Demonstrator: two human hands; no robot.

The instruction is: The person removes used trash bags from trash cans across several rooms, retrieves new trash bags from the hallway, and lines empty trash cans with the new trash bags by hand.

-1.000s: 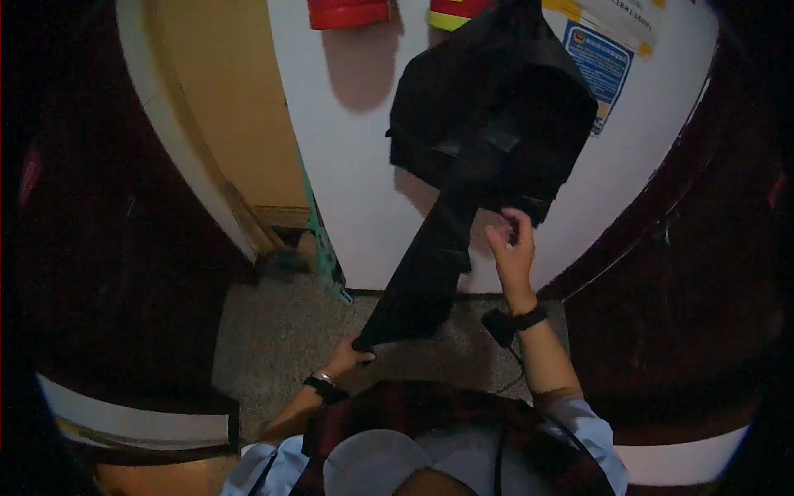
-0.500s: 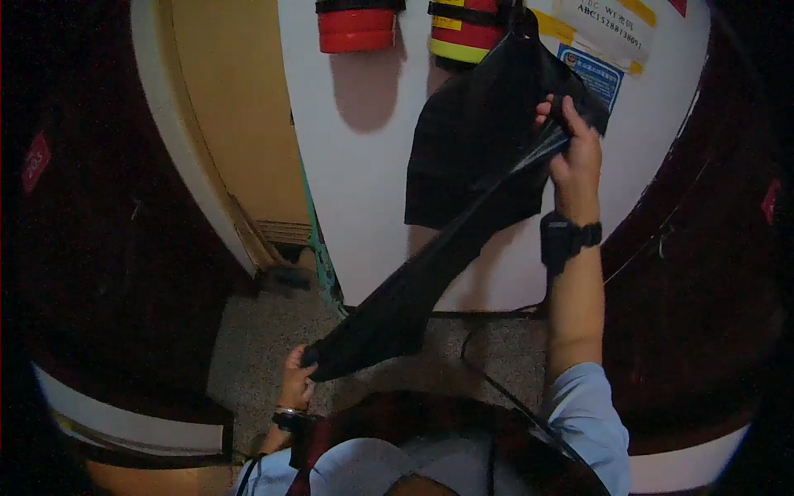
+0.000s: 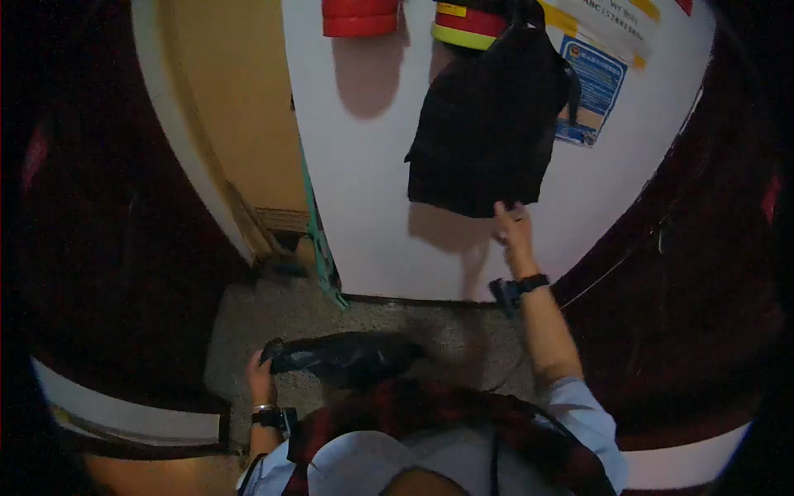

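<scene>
My left hand [image 3: 261, 380], low on the left, is closed around one end of a black plastic bag [image 3: 343, 357]. The bag is bunched, has a glossy surface and stretches to the right above the floor, its far end blurred. On the white panel hangs a second black bag [image 3: 488, 124], matt and flat, with a strap at its right side. My right hand [image 3: 514, 227] is raised at its lower right edge. The fingers there are apart and hold nothing that I can see; whether they touch the edge cannot be made out.
A red cylinder [image 3: 360, 18] and a red and yellow-green one [image 3: 463, 35] are mounted high on the white panel [image 3: 372, 223]. A blue notice [image 3: 597, 87] is stuck at right. A tan door [image 3: 236, 107] stands at left; dark walls flank both sides above a grey floor [image 3: 248, 331].
My right hand has let go of the plastic bag and moved down to the hanging bag's lower edge. The stretched plastic bag has dropped slack, still in my left hand, which moved slightly left.
</scene>
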